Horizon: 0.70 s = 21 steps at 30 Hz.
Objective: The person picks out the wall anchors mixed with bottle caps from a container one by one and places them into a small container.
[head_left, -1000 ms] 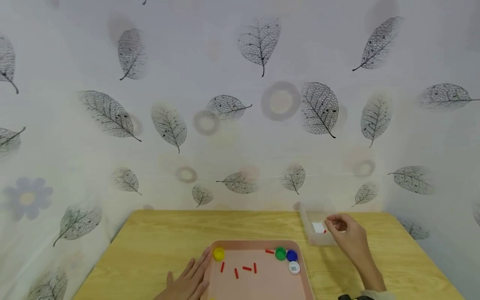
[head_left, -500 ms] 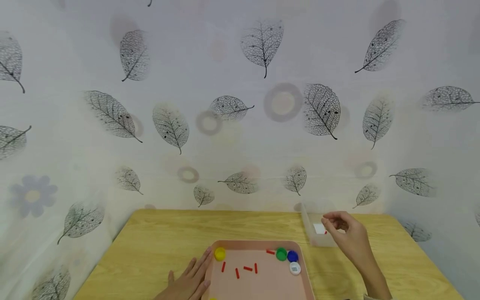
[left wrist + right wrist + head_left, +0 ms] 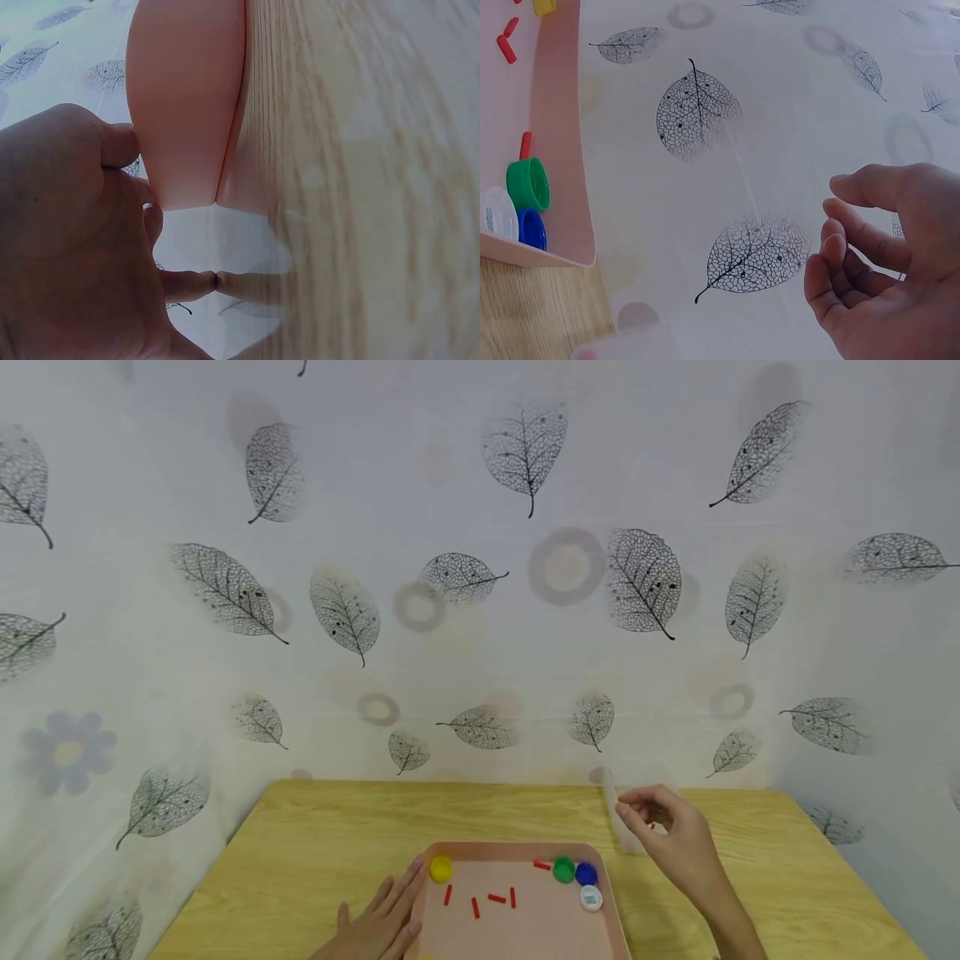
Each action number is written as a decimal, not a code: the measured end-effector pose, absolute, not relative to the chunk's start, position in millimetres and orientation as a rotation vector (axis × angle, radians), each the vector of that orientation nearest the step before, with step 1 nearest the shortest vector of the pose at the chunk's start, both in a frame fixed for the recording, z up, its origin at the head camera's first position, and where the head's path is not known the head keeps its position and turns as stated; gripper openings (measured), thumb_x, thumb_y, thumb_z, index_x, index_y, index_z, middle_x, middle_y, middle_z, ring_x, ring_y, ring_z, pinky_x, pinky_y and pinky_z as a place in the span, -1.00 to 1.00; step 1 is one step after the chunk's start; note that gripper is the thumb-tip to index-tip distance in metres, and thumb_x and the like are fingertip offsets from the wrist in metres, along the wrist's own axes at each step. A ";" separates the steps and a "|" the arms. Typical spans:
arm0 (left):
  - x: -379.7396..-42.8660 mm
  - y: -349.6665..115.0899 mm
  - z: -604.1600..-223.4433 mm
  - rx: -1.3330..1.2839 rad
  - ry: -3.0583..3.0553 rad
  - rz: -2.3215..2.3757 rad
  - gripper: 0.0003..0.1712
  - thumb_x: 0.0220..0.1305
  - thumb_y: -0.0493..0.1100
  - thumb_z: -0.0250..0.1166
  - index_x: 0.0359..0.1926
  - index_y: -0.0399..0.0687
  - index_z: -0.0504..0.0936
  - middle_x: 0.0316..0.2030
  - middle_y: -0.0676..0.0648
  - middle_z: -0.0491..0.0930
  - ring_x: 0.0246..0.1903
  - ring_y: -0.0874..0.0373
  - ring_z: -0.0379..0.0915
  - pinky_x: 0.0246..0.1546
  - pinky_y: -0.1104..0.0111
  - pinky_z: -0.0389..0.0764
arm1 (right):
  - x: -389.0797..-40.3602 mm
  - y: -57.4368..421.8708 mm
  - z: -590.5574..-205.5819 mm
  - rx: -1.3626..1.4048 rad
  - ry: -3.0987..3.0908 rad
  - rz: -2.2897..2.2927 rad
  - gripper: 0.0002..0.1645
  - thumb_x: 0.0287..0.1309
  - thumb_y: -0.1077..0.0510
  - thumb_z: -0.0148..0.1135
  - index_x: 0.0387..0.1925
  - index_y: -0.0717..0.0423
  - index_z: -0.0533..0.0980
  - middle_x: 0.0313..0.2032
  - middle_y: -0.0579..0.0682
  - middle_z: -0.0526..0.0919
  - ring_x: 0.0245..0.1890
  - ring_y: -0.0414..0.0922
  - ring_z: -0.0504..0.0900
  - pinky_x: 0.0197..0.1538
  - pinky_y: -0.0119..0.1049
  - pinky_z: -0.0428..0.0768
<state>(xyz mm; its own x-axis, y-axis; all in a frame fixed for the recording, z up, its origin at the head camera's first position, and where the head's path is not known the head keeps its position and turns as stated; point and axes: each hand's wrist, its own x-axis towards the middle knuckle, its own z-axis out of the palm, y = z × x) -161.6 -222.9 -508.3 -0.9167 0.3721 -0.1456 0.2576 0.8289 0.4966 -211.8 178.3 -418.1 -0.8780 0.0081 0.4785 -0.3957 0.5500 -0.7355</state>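
Note:
In the head view, my left hand (image 3: 375, 922) lies along the left edge of a pink tray (image 3: 525, 852), its fingers extended and touching the tray's side. The left wrist view shows this hand (image 3: 82, 232) against the outer wall of the tray (image 3: 184, 97). Above a clear plastic box (image 3: 613, 802) at the back right, my right hand (image 3: 675, 843) hovers with bent fingers. No object shows between the thumb and fingers of the right hand (image 3: 885, 247) in its wrist view. Red (image 3: 651, 826) shows behind those fingers, apparently inside the box, which the hand mostly covers.
Several short red sticks (image 3: 476, 907) lie in the tray, along with yellow (image 3: 441, 869), green (image 3: 564, 870), blue (image 3: 587, 874) and white (image 3: 591, 898) round caps. A wooden table (image 3: 337, 827) carries everything, and leaf-patterned cloth (image 3: 480, 643) hangs behind it.
My right hand has shifted left over the clear box, toward the tray. The left hand and the things in the tray have kept their places.

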 end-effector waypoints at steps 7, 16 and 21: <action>-161.1 -222.2 -509.6 0.498 2.779 0.725 -0.30 0.44 0.29 -0.29 0.50 0.33 -0.21 0.48 0.15 -0.25 0.35 -0.30 -0.07 -0.21 -0.61 -0.36 | -205.1 162.2 -411.7 0.385 -2.345 1.311 -0.91 0.13 0.22 0.33 -0.29 0.06 0.59 -0.41 -0.10 0.55 -0.44 -0.20 0.50 -0.37 -0.44 0.51; -161.3 -221.2 -509.1 0.503 2.774 0.727 -0.29 0.44 0.30 -0.29 0.50 0.31 -0.20 0.48 0.12 -0.23 0.36 -0.29 -0.09 -0.22 -0.61 -0.37 | -204.9 142.6 -423.1 0.459 -2.373 1.337 -0.89 0.08 0.26 0.35 -0.33 0.06 0.58 -0.48 -0.14 0.55 -0.49 -0.23 0.50 -0.39 -0.40 0.53; -161.4 -220.9 -507.7 0.486 2.760 0.718 -0.29 0.43 0.32 -0.31 0.50 0.34 -0.22 0.48 0.15 -0.25 0.37 -0.28 -0.10 -0.21 -0.61 -0.36 | -210.8 135.6 -443.4 0.482 -2.426 1.426 -0.91 0.13 0.16 0.34 -0.32 -0.07 0.57 -0.47 -0.18 0.55 -0.48 -0.22 0.49 -0.37 -0.37 0.52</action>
